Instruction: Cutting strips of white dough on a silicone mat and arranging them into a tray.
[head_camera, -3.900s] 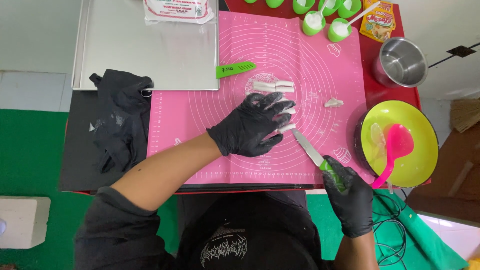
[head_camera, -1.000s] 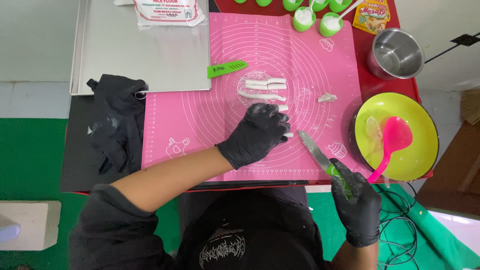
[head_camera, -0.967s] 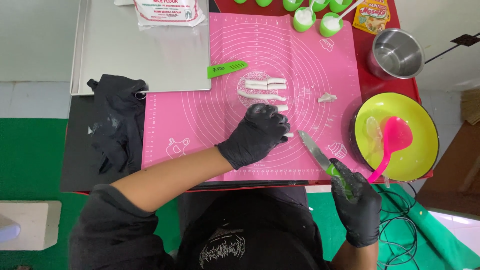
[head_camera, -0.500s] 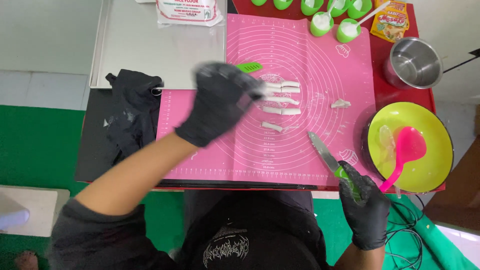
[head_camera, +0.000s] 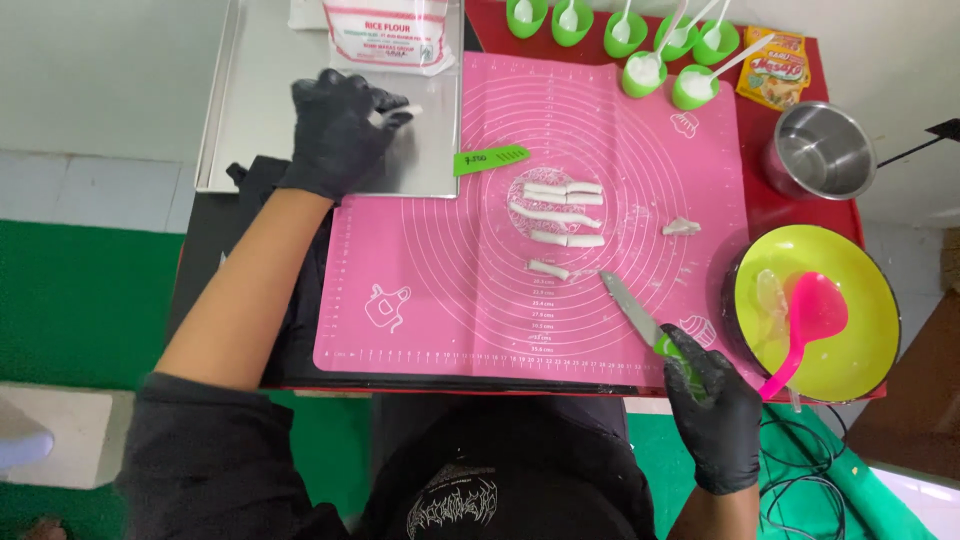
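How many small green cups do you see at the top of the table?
6. The small green cups sit along the top edge: two nearest the flour bag, two farther right, two lower down. More may be cropped.

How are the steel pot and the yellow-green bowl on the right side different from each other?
The steel pot is grey metal and the smaller one; the yellow-green bowl is bright coloured and wider. The pot looks empty, while the bowl holds a pink spoon and some pale smears. The pot stands farther from the person, the bowl nearer, close to the right hand. Both are round and stand upright.
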